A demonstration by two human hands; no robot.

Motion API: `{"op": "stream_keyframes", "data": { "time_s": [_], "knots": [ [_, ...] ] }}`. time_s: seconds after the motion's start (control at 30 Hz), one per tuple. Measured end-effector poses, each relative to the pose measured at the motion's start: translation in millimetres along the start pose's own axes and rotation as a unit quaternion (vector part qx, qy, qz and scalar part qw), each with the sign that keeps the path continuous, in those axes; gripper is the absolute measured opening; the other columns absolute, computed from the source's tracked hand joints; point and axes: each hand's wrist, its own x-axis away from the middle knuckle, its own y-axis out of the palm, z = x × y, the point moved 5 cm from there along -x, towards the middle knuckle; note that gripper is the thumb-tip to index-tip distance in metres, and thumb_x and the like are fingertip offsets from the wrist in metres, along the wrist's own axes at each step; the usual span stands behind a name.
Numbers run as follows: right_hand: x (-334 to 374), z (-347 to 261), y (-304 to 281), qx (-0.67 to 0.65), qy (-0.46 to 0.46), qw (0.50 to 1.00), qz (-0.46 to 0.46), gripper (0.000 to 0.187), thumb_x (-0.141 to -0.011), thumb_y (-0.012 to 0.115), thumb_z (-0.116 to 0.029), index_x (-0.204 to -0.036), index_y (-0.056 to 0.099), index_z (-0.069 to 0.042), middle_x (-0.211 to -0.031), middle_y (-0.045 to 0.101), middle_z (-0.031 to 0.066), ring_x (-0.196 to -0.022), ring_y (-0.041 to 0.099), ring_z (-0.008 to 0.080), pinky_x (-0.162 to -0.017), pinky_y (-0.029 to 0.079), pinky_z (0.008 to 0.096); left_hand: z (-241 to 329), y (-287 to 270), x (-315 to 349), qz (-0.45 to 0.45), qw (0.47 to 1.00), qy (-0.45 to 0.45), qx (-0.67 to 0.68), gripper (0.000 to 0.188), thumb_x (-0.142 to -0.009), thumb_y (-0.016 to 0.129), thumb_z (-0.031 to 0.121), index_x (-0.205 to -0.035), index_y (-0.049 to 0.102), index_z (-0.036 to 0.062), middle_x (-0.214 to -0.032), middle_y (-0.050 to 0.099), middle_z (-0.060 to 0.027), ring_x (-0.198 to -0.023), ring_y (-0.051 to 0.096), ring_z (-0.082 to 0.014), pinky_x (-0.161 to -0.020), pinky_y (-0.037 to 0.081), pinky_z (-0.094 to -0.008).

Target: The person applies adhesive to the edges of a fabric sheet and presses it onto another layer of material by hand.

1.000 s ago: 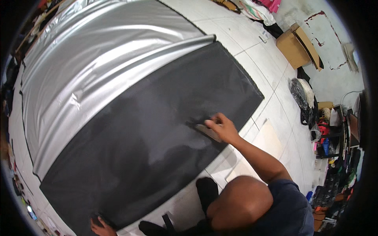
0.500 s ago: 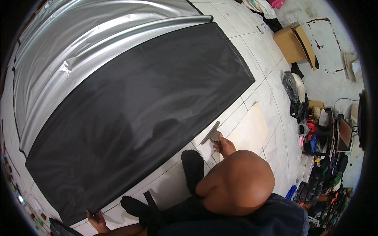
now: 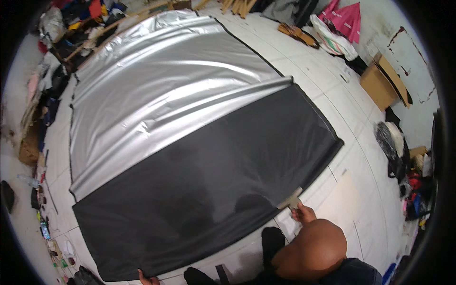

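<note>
A large sheet (image 3: 204,175) lies on the floor, black on its near part and silver (image 3: 175,95) beyond a rolled fold. My right hand (image 3: 304,214) is closed on a wide, straight-edged metal clip (image 3: 290,199), which lies over the near black edge; whether its jaws grip the sheet cannot be told. At the near left corner my left hand (image 3: 149,280) pinches the black edge, partly cut off by the lower rim of the view. My bent bare knee (image 3: 319,248) hides much of my right forearm.
A pale flat sheet (image 3: 338,197) lies on the white tiles to the right. My dark-covered feet (image 3: 273,242) are close to the black edge. A cardboard box (image 3: 380,88) and bags stand along the right wall. Clutter and small bottles (image 3: 45,229) line the left side.
My view has shifted, showing more of the silver part. My right hand has brought the metal clip from over the tiles onto the black edge. My left hand stays at the near left corner.
</note>
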Motion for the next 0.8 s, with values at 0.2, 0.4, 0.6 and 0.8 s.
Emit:
{"op": "stream_keyframes", "data": {
  "time_s": [0.2, 0.4, 0.6, 0.8],
  "knots": [
    [-66.7, -51.0, -21.1, -0.045, -0.025, 0.998, 0.033, 0.04, -0.094, 0.061, -0.043, -0.103, 0.06, -0.004, -0.098, 0.064, 0.0108, -0.082, 0.065, 0.0235, -0.072, 0.057, 0.0397, 5.5, -51.0, -38.1, 0.207, 0.908, -0.182, 0.315, 0.061, -0.087, 0.054, 0.031, -0.14, 0.047, 0.0029, -0.143, 0.048, -0.0143, -0.133, 0.043, -0.0327, -0.115, 0.03, -0.0475],
    [-116.3, -95.6, -74.3, -0.161, -0.164, 0.954, 0.191, 0.023, -0.09, 0.055, -0.02, -0.105, 0.052, -0.003, -0.095, 0.061, 0.0091, -0.083, 0.063, 0.0229, -0.069, 0.056, 0.039, 23.1, -22.2, -25.2, 0.199, 0.939, -0.165, 0.227, 0.043, -0.092, 0.058, 0.031, -0.125, 0.057, 0.0037, -0.128, 0.06, -0.0102, -0.118, 0.055, -0.0263, -0.105, 0.042, -0.0421],
    [-84.5, -102.8, -76.0, -0.16, -0.239, 0.931, 0.224, 0.035, -0.09, 0.055, -0.018, -0.121, 0.047, -0.005, -0.098, 0.06, 0.0089, -0.087, 0.061, 0.0226, -0.074, 0.054, 0.0401, 68.9, -64.9, -6.8, 0.254, 0.953, -0.089, 0.139, 0.04, -0.087, 0.062, 0.019, -0.123, 0.057, 0.0022, -0.122, 0.062, -0.0123, -0.113, 0.058, -0.0282, -0.101, 0.045, -0.0443],
    [0.4, -184.2, -78.9, -0.143, -0.327, 0.918, 0.172, 0.064, -0.085, 0.057, -0.006, -0.144, 0.034, -0.002, -0.122, 0.057, 0.0158, -0.11, 0.057, 0.029, -0.098, 0.048, 0.0403, 153.3, -133.9, 27.5, 0.283, 0.959, 0.011, 0.008, 0.045, -0.083, 0.059, 0.009, -0.126, 0.055, -0.0006, -0.12, 0.062, -0.015, -0.109, 0.059, -0.0291, -0.097, 0.047, -0.0421]
  ]
}}
